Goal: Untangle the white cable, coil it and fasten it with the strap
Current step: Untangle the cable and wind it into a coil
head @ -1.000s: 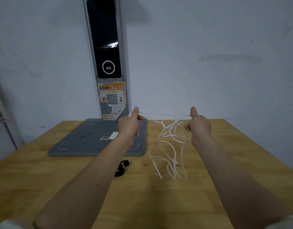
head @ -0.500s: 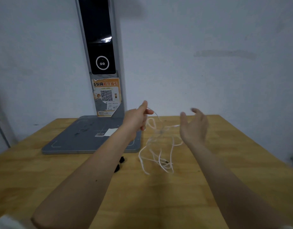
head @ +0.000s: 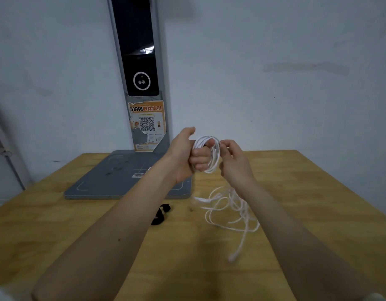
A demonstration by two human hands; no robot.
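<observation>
Wooden tabletop (head: 122,246) below, I see my left hand (head: 187,157) gripping white cable (head: 211,155) loops while my right hand (head: 233,161) pinches the strand beside them. Loose slack trails onto the wood near the strap (head: 160,215). It looks light, limp and springy; I'd hold the bundled loops firmly.

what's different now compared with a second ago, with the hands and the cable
The hands have come close together. The left hand, which pinched one stretch, now holds several loops of the white cable wound around its fingers. The right hand, open half a second ago, pinches the coil's edge. The hanging tangle has dropped onto the table. The black strap and grey base plate stayed put.
</observation>
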